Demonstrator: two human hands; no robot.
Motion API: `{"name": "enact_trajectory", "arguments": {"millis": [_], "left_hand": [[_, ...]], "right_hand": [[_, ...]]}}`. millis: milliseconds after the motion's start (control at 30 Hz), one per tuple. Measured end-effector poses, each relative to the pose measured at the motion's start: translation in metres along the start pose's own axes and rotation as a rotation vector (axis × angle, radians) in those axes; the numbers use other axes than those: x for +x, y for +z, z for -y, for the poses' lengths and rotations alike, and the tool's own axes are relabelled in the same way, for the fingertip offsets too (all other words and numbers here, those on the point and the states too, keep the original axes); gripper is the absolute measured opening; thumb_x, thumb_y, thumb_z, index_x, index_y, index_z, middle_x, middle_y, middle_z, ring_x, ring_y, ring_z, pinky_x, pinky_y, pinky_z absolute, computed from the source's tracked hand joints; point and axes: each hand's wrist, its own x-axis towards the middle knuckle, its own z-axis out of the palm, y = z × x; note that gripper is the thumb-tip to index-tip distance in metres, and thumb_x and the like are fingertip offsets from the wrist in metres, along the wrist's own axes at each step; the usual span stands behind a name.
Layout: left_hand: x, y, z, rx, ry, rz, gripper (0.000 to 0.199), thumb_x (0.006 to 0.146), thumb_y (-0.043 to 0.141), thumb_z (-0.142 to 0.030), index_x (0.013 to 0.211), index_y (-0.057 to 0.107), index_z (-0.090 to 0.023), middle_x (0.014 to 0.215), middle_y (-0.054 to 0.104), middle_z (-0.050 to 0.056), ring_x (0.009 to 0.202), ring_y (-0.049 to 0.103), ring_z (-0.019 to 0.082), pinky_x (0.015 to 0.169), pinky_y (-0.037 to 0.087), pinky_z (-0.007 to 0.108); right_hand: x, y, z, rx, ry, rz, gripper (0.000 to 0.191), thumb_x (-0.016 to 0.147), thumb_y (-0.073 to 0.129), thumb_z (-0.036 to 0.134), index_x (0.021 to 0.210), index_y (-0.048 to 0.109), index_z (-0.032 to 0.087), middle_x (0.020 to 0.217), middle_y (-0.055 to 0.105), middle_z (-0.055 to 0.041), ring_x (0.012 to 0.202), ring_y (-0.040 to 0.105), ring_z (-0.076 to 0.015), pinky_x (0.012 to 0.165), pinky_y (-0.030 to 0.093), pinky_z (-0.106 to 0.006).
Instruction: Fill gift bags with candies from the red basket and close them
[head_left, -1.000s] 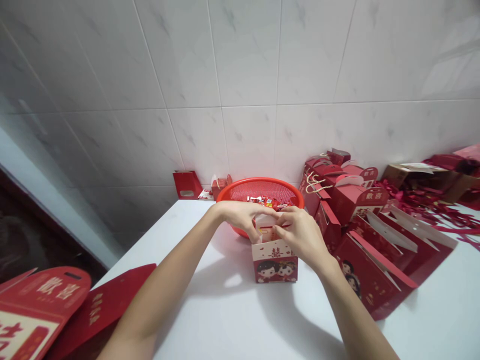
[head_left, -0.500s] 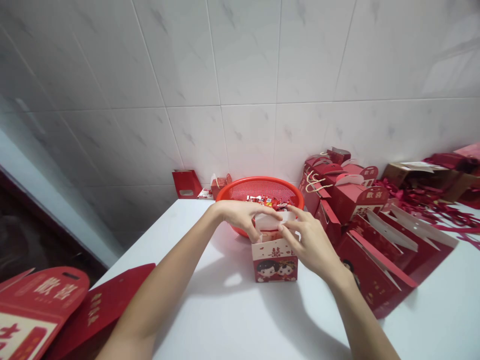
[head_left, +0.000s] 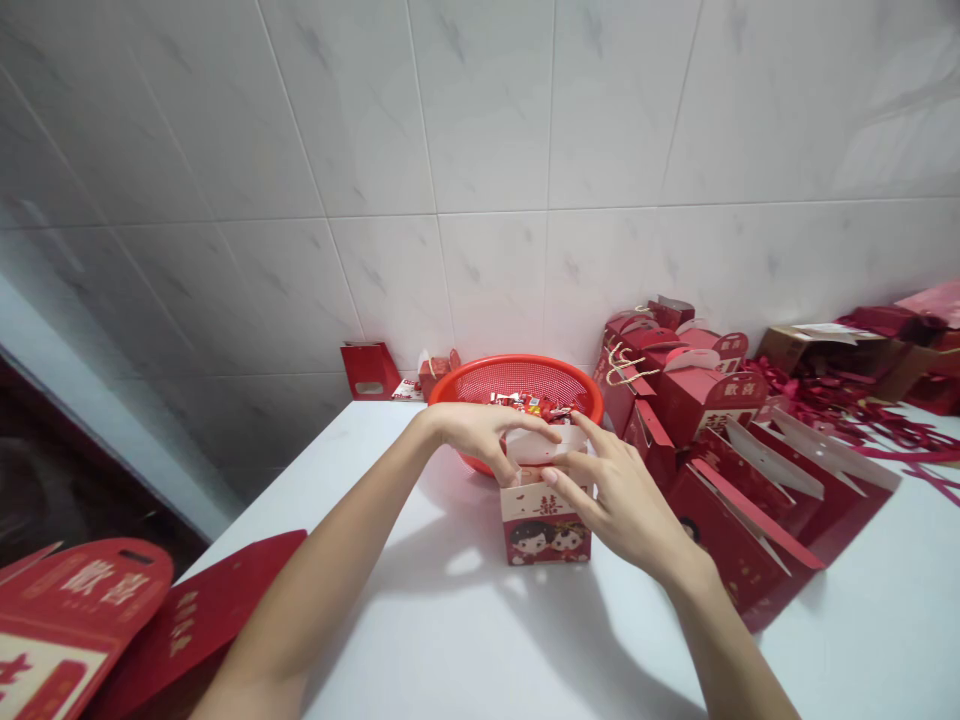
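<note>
A small red and white box (head_left: 546, 528) with two cartoon figures stands upright on the white table (head_left: 420, 640), its top flaps raised. My left hand (head_left: 487, 432) is at the box's left side, thumb and fingers around a raised white flap. At the right side and front edge, my right hand (head_left: 611, 490) touches the box top with its fingers spread. Right behind the box sits a red mesh basket (head_left: 517, 372) holding wrapped sweets (head_left: 534, 404), partly hidden by my hands.
Red gift boxes (head_left: 694, 395) and open red bags (head_left: 750, 530) crowd the right side, with dark red ribbons (head_left: 832, 405) beyond. Larger red packages (head_left: 202, 600) lie at the near left. A small red bag (head_left: 369, 370) leans on the tiled wall (head_left: 487, 280).
My right hand's thumb and fingers have moved slightly left over the box's front edge. My left hand stays at its side. The whole view has shifted a little.
</note>
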Motion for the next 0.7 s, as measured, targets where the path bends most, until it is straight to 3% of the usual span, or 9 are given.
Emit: {"name": "enact_trajectory", "arguments": {"millis": [167, 400, 700], "left_hand": [[-0.001, -0.0005, -0.0043, -0.015, -0.059, 0.006, 0.086, 0.064, 0.074, -0.027, 0.145, 0.045, -0.03, 0.129, 0.062, 0.003, 0.097, 0.065, 0.021, 0.082, 0.05, 0.031], [-0.0027, -0.0008, -0.0082, 0.01, -0.034, -0.008, 0.082, 0.065, 0.072, -0.025, 0.143, 0.047, -0.032, 0.142, 0.052, 0.003, 0.102, 0.062, 0.022, 0.085, 0.049, 0.031], [-0.0013, -0.0012, -0.0094, 0.0, 0.002, 0.046, 0.076, 0.071, 0.07, -0.024, 0.143, 0.047, -0.031, 0.133, 0.06, 0.002, 0.104, 0.06, 0.021, 0.085, 0.049, 0.031]], "right_hand": [[0.0014, 0.0022, 0.0, -0.029, 0.001, 0.019, 0.04, 0.098, 0.044, 0.052, 0.102, 0.073, 0.026, 0.153, 0.038, -0.0151, 0.139, 0.04, -0.036, 0.102, 0.041, -0.06], [0.0007, 0.0065, -0.0013, -0.052, -0.015, 0.052, 0.042, 0.094, 0.051, 0.054, 0.098, 0.074, 0.02, 0.157, 0.03, -0.0182, 0.139, 0.041, -0.0371, 0.102, 0.042, -0.058], [-0.0007, 0.0066, -0.0028, 0.098, 0.025, 0.078, 0.029, 0.092, 0.059, 0.045, 0.087, 0.072, 0.02, 0.152, 0.04, -0.0162, 0.138, 0.042, -0.0375, 0.096, 0.047, -0.054]]}}
